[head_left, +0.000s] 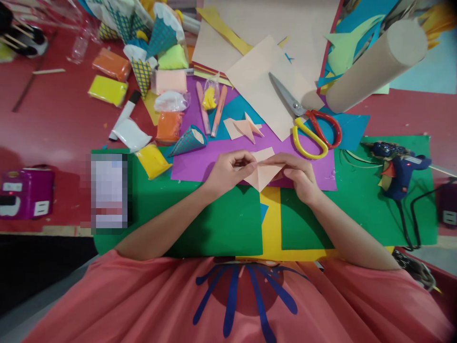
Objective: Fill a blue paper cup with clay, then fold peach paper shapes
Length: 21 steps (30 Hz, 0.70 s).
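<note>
Between my two hands is a small peach paper square [262, 177] with crease lines across it. My left hand [233, 169] pinches its left side between thumb and fingers. My right hand [300, 175] grips the right side, some fingers hidden behind the paper. Just beyond lies a folded peach paper piece [243, 128] with pointed flaps. To the right, open scissors [298, 108] with one red and one yellow handle rest on a larger peach sheet [264, 78]. A blue paper cone [189, 141] lies on its side left of my hands.
Several clay packets [171, 82], a marker [124, 114] and decorated cones [166, 28] crowd the left. A cardboard tube [374, 66] leans at the back right. A blue glue gun [400, 176] with its cord lies on the green mat [357, 209]. Purple paper [200, 162] is under my hands.
</note>
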Each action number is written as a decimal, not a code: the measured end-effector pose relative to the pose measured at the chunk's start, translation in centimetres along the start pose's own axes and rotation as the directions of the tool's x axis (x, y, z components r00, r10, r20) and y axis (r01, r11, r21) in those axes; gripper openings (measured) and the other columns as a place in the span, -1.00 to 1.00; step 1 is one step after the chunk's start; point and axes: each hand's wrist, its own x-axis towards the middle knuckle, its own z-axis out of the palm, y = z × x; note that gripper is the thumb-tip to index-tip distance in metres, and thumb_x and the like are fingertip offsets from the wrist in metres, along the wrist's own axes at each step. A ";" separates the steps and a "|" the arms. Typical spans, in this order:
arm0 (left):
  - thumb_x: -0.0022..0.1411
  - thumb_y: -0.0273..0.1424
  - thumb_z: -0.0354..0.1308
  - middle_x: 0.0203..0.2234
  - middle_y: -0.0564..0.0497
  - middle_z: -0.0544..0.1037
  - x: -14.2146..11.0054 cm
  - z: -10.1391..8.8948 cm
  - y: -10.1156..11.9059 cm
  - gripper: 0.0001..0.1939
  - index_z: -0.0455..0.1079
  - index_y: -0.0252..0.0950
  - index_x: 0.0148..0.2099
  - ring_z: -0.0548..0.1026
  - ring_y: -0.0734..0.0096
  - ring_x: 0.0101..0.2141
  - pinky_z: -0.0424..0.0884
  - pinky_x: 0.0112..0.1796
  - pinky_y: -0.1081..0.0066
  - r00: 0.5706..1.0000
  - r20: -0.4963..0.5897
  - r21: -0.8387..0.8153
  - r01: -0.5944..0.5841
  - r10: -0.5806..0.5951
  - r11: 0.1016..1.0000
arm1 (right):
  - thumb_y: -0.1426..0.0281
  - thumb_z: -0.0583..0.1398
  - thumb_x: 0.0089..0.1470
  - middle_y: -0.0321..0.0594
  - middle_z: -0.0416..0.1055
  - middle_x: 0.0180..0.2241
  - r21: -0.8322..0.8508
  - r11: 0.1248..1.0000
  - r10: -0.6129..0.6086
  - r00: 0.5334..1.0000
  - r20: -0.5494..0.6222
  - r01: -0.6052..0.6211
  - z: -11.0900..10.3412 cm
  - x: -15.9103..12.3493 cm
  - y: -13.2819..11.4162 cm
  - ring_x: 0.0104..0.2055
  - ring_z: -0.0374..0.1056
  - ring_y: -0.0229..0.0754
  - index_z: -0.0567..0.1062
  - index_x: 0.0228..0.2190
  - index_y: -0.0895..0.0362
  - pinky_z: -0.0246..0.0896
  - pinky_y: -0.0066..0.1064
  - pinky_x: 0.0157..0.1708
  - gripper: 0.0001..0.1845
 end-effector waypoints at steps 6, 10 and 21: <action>0.12 -0.23 0.21 -0.56 0.08 0.48 -0.7 0.4 0.2 -0.76 0.39 -0.31 -0.44 0.41 0.53 -0.49 0.37 -0.41 0.53 0.997 0.046 0.111 -0.064 0.059 0.992 | 0.25 0.20 0.12 -0.21 0.52 -0.40 -0.152 0.987 0.038 0.998 -0.045 -0.044 1.0 0.3 0.1 -0.35 0.39 -0.21 0.53 -0.42 0.10 0.26 -0.37 -0.34 -0.80; 0.13 -0.32 0.16 -0.57 0.09 0.49 -0.9 0.6 0.4 -0.83 0.39 -0.31 -0.43 0.41 0.55 -0.50 0.36 -0.43 0.55 0.994 0.069 0.148 -0.091 0.081 0.985 | 0.34 0.20 0.09 -0.26 0.45 -0.48 -0.183 0.982 0.050 0.998 -0.022 -0.054 1.0 0.4 0.0 -0.45 0.30 -0.29 0.48 -0.48 0.13 0.16 -0.43 -0.44 -0.83; 0.10 -0.28 0.16 -0.63 0.13 0.43 0.0 -0.1 0.3 -0.82 0.34 -0.28 -0.43 0.38 0.62 -0.63 0.30 -0.60 0.60 0.977 -0.209 -0.079 -0.056 0.039 0.995 | 0.27 0.25 -0.01 -0.33 0.32 -0.58 0.027 0.987 0.163 0.971 -0.172 -0.161 0.3 0.9 -0.3 -0.55 0.17 -0.35 0.43 -0.55 0.14 0.08 -0.49 -0.57 -0.78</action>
